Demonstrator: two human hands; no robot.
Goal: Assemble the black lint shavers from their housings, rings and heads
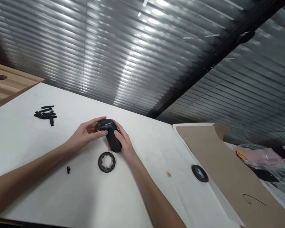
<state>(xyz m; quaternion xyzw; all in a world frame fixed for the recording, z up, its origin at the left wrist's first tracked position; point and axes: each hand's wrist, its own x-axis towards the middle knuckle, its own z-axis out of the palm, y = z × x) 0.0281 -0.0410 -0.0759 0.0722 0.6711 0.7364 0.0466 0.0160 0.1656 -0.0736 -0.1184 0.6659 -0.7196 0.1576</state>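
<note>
Two hands (83, 132) (125, 143) hold the black handheld device (114, 141) between them.

black device (114, 141): partly covered by right hand (125, 144) | lettering (108, 124): too small to read | pink packets (258, 156): blurred, cut off

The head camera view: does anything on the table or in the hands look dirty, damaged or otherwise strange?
Yes: a brownish spot, left of the black ring on the right side. It looks odd against the white table and may be a stain. The held black device shows no obvious damage.
</note>
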